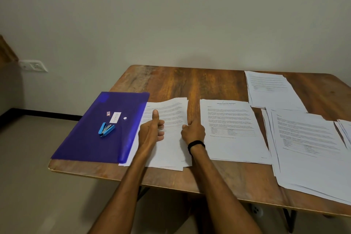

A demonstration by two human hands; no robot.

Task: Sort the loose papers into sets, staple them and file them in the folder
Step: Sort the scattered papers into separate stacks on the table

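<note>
A set of printed papers (171, 150) lies near the table's front edge, its left side tucked under a blue translucent folder (91, 138). Both my hands hold this set. My left hand (151, 132) grips its left part with the thumb stretched out on top. My right hand (193, 130) grips the right edge, thumb along the raised, curling sheet. A small blue stapler (106, 129) lies on the folder beside a white label. Another set (235, 129) lies just to the right, and more stacks at the far right (311, 148) and back right (271, 89).
The wooden table (190, 81) stands against a plain wall; its left front corner sits just under the folder. A wall socket (34, 65) is at the left. A black band circles my right wrist (196, 145). Floor lies to the left.
</note>
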